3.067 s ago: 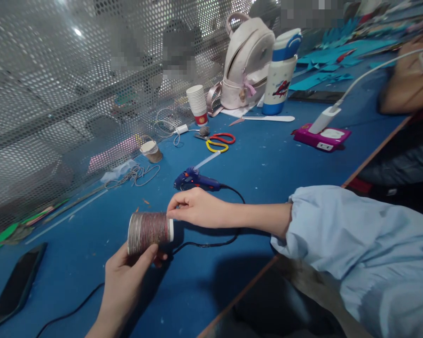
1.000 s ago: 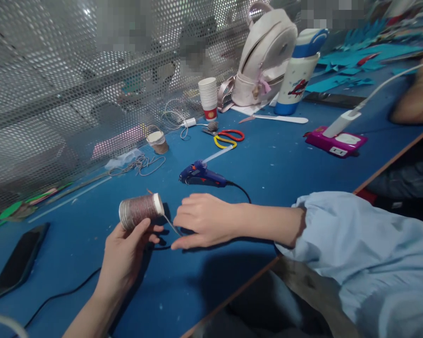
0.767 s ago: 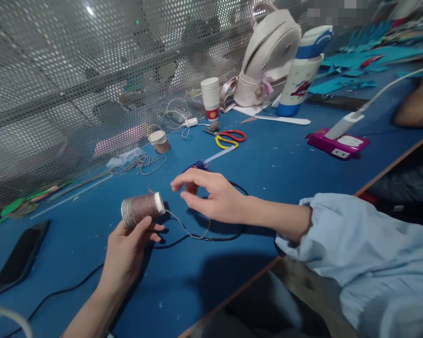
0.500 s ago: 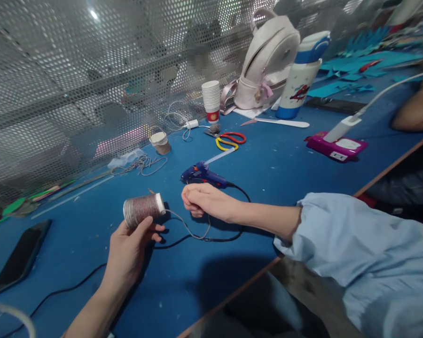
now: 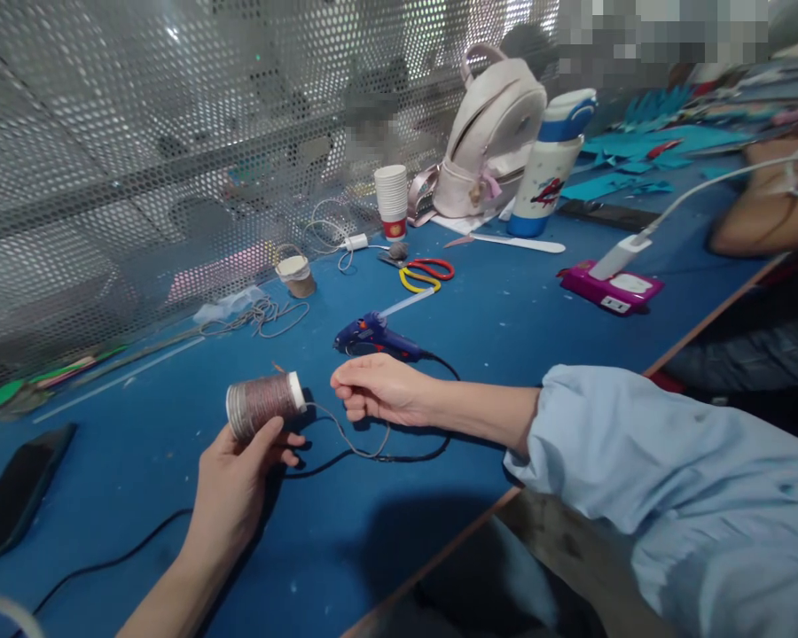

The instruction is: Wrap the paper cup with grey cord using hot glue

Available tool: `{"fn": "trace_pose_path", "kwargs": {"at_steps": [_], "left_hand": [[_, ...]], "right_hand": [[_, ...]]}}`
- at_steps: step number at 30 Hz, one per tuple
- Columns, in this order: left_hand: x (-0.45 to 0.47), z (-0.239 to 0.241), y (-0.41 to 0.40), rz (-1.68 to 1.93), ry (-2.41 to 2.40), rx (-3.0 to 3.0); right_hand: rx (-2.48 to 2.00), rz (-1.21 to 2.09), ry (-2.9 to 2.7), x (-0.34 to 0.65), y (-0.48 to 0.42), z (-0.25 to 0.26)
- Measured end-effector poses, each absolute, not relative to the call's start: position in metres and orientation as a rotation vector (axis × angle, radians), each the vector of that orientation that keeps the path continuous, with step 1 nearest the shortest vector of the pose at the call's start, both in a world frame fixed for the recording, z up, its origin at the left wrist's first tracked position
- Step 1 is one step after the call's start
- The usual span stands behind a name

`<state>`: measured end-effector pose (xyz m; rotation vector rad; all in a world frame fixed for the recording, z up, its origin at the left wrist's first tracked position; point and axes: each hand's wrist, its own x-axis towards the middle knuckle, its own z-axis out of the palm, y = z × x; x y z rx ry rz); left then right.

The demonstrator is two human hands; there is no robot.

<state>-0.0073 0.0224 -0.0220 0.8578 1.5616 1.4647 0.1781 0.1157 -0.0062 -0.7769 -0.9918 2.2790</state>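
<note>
There is one string-wound cup (image 5: 261, 404), one glue gun (image 5: 378, 337), one backpack (image 5: 488, 142).

A grey perforated metal screen (image 5: 93, 168) rises along the far side of a long blue table (image 5: 532, 346), its many small round holes letting light through. A darker horizontal band (image 5: 192, 166) crosses it, and dim, indistinct shapes show behind. A small bright white light (image 5: 172, 34) glares at upper left, with a tiny green light (image 5: 258, 58) to its right. The tabletop carries pale specks and scuffs, and a broad soft shadow (image 5: 412, 540) falls near its brown edge (image 5: 705, 328). Below that edge, a patch of dull grey-brown floor (image 5: 562, 536) shows.
</note>
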Motion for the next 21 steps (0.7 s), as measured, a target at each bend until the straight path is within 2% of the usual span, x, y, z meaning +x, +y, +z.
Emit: {"fn": "trace_pose_path", "kwargs": {"at_steps": [5, 9, 12, 14, 17, 21], "left_hand": [[-0.008, -0.024, 0.023, 1.456, 1.565, 0.858], [-0.008, -0.024, 0.022, 1.448, 1.563, 0.863], [-0.007, -0.023, 0.023, 1.450, 1.553, 0.857], [-0.005, -0.023, 0.023, 1.445, 1.545, 0.852], [-0.003, -0.023, 0.024, 1.431, 1.534, 0.849], [-0.002, -0.026, 0.024, 1.416, 1.509, 0.893]], "right_hand": [[-0.758, 2.342, -1.035, 0.178, 0.115, -0.008], [-0.716, 2.200, -1.152, 0.179, 0.115, -0.015], [-0.725, 1.920, -1.387, 0.185, 0.117, -0.016], [-0.728, 1.607, -1.640, 0.190, 0.119, -0.008], [-0.674, 1.141, -1.940, 0.191, 0.128, 0.020], [-0.625, 0.805, -2.251, 0.167, 0.153, 0.064]]}}
